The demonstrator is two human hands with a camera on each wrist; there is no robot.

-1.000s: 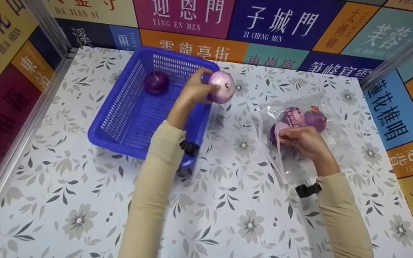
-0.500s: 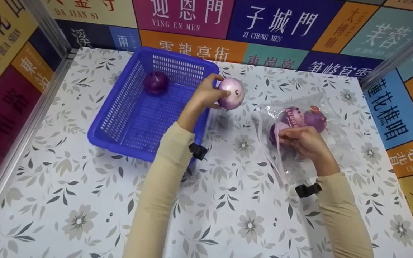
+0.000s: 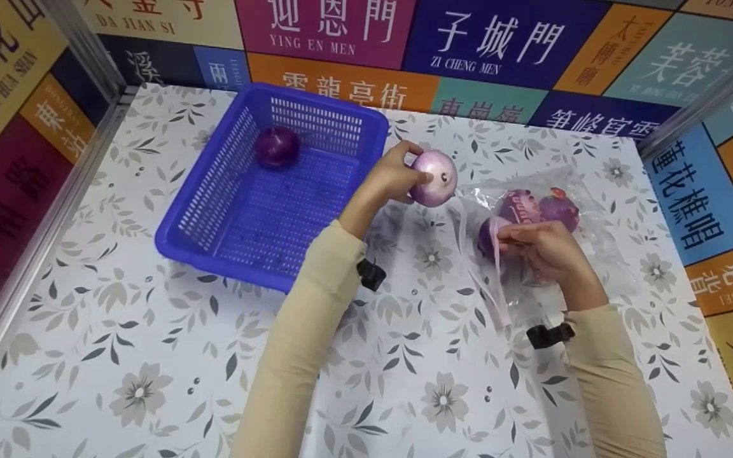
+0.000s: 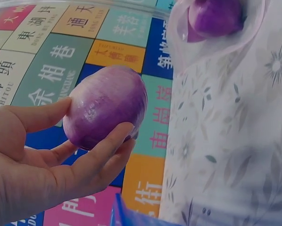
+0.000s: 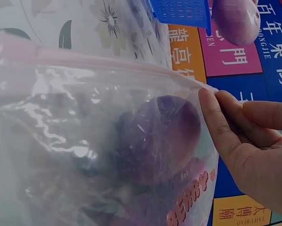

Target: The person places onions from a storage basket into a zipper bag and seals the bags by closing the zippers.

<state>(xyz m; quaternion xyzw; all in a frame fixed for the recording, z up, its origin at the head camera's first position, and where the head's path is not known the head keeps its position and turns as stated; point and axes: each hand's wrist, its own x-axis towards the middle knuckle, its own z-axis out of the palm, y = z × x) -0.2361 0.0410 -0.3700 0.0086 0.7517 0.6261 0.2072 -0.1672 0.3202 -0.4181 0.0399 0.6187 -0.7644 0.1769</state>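
Note:
My left hand (image 3: 392, 177) grips a red onion (image 3: 435, 179), raised between the basket and the bag. In the left wrist view, thumb and fingers curl round the onion (image 4: 108, 106), which has a pale side and a glossy purple side. My right hand (image 3: 548, 248) pinches the pink-edged opening of a clear zip bag (image 3: 595, 267). Several purple onions (image 3: 558, 213) lie inside that bag, behind reddish printing. In the right wrist view, the bag's mouth (image 5: 131, 66) stands parted, with an onion (image 5: 162, 136) showing through the plastic.
A blue perforated basket (image 3: 214, 267) stands at the left back, with one dark red onion (image 3: 278, 147) in its far corner. The table (image 3: 366, 394) wears a floral cover. Panels with large lettering (image 3: 487, 38) wall in the back and both sides.
My left hand has carried the onion rightward and slightly nearer, from over the basket's right rim toward the bag. My right hand keeps its pinch on the bag, almost still.

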